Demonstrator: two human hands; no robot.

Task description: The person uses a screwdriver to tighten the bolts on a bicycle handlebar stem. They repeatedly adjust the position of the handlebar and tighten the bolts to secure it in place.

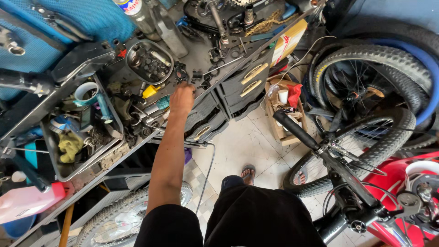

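My left hand (182, 98) reaches out over a cluttered black workbench (201, 55). It rests back-up among small black metal parts and rings (181, 74) near the bench's front edge. Its fingers curl down out of sight, so whether they hold anything is hidden. An oval metal bowl (148, 59) of nuts and small parts stands just beyond the hand to the left. A small yellow piece (149, 91) and a teal piece (163, 101) lie beside the hand. My right hand is out of view.
A grey tray (59, 171) with rags and tools sits at the left, a pink bottle (27, 199) below it. Bench drawers (249, 80) face a cardboard box (281, 130). A bicycle's handlebar (297, 130) and knobbly tyres (379, 55) fill the right. My sandalled foot (248, 174) stands on the tiled floor.
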